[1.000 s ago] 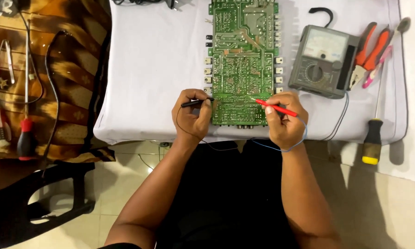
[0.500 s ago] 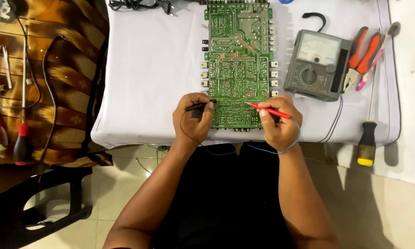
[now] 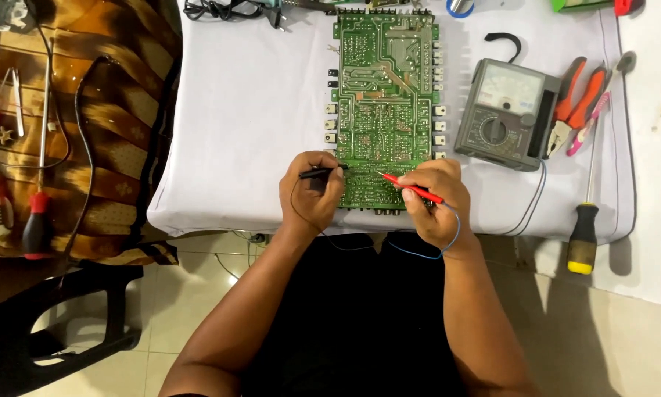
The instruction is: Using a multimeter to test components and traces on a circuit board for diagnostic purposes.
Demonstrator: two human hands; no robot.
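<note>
A long green circuit board (image 3: 383, 88) lies solder side up on a white cloth-covered table (image 3: 249, 117). My left hand (image 3: 312, 192) grips a black test probe (image 3: 321, 173) whose tip touches the board's near left edge. My right hand (image 3: 433, 202) grips a red test probe (image 3: 410, 187), its tip resting on the board's near part. Thin leads run from both probes below the table edge. A grey analogue multimeter (image 3: 508, 112) sits to the right of the board.
Orange-handled pliers (image 3: 574, 99) and a pink tool lie right of the meter. A long screwdriver with a black and yellow handle (image 3: 584, 224) lies at the table's right edge. At left, a patterned brown cloth (image 3: 88, 110) holds screwdrivers and cables.
The view has shifted slightly. Both hands stay at the board's near end, with the probe tips moved only a little.
</note>
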